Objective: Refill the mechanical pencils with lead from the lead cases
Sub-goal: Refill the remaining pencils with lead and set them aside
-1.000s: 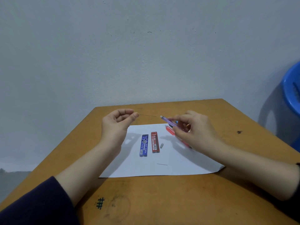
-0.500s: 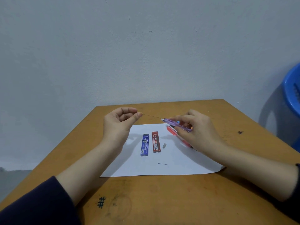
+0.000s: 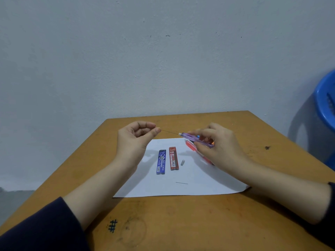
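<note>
Breakage is our worry: the thin lead (image 3: 169,132) spans the gap between our hands, and a sideways twitch at the open end of the purple pencil (image 3: 196,139) could snap it. Our left hand (image 3: 135,142) pinches the lead between thumb and forefinger. Our right hand (image 3: 220,147) grips the pencil barrel, fingers curled round it, both raised above the far edge of the paper (image 3: 163,187).

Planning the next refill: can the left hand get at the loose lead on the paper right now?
Probably not yet: the way to the loose lead is free, but the left hand pinches a lead stick at the purple mechanical pencil's end.
</note>
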`<state>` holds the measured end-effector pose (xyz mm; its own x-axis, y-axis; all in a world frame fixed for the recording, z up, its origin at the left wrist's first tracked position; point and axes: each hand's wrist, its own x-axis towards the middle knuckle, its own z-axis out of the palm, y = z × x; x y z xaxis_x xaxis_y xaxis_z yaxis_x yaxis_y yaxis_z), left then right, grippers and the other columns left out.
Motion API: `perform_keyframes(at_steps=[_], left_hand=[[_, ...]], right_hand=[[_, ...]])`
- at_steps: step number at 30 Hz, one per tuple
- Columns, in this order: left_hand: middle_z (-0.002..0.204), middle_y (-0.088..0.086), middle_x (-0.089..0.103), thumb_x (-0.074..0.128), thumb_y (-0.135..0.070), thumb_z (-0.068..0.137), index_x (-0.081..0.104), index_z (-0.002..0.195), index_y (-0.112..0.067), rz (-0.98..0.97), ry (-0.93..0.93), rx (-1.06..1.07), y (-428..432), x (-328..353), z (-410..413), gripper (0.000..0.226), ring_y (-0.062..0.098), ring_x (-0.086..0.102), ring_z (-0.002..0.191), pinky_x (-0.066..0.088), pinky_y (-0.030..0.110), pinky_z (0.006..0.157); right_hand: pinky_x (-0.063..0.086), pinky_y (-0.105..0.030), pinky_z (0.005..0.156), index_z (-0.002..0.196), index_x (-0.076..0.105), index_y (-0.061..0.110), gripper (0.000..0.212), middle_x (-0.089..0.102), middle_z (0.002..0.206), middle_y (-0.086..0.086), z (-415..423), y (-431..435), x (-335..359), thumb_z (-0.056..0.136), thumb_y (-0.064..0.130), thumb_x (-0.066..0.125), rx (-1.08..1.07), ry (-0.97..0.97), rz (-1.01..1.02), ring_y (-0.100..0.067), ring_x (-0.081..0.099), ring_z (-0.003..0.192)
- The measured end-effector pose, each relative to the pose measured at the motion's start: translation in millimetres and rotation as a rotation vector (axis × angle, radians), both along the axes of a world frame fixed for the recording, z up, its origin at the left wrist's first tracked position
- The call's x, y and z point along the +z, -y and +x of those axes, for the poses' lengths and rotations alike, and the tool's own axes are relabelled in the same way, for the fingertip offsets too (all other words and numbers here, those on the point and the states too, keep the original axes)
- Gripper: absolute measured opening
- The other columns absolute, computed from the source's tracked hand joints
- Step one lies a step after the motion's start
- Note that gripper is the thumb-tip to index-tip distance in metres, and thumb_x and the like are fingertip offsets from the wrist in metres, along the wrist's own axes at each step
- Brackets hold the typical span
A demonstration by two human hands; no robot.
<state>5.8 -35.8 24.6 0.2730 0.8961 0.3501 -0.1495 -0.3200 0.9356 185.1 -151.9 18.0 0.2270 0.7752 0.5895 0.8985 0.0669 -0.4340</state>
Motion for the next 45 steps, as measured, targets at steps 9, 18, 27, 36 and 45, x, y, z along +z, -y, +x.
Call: perform_keyframes(at_steps=[9,18,27,36,45], left_hand=[[0.078,0.002,0.07,0.079,-0.009,0.074,0.068,0.079,-0.016,0.011,0.003,0.014,0.6,0.6,0.1,0.015,0.007,0.064,0.075,0.047,0.012,0.069],[0.079,0.004,0.07,0.079,-0.007,0.075,0.068,0.08,-0.015,0.02,0.01,0.027,0.7,1.7,-1.0,0.014,0.007,0.063,0.075,0.047,0.01,0.067],[0.076,0.001,0.07,0.079,-0.006,0.074,0.067,0.078,-0.016,0.008,0.015,0.01,3.4,1.2,1.1,0.015,0.006,0.064,0.073,0.047,0.01,0.066],[0.074,0.0,0.07,0.079,-0.006,0.074,0.068,0.078,-0.015,0.015,0.023,0.007,5.5,1.4,2.0,0.015,0.005,0.063,0.071,0.046,0.011,0.065],[0.075,0.001,0.069,0.079,-0.007,0.074,0.068,0.079,-0.015,0.021,0.02,0.03,3.7,2.6,0.4,0.014,0.005,0.063,0.071,0.047,0.01,0.065]], right_hand=[[0.032,-0.007,0.058,0.115,0.067,0.028,0.032,0.054,0.088,0.002,2.0,-1.4,-0.6,0.085,0.018,0.067,-0.016,0.004,-0.014,0.001,0.046,0.072],[0.032,-0.016,0.059,0.113,0.069,0.027,0.031,0.054,0.086,-0.002,5.2,-2.4,-0.3,0.084,0.018,0.068,-0.036,-0.019,0.005,-0.002,0.045,0.071],[0.032,-0.009,0.058,0.115,0.068,0.026,0.032,0.054,0.087,0.0,4.6,-2.8,-1.5,0.085,0.018,0.067,-0.021,-0.005,-0.001,-0.003,0.044,0.07],[0.031,-0.009,0.058,0.116,0.067,0.026,0.032,0.051,0.085,0.005,4.5,-2.7,-0.8,0.085,0.019,0.067,-0.034,0.005,-0.007,0.0,0.045,0.071],[0.038,-0.026,0.066,0.114,0.069,0.027,0.031,0.053,0.085,0.002,5.0,-1.8,0.3,0.084,0.019,0.068,-0.043,-0.005,0.009,-0.01,0.049,0.077]])
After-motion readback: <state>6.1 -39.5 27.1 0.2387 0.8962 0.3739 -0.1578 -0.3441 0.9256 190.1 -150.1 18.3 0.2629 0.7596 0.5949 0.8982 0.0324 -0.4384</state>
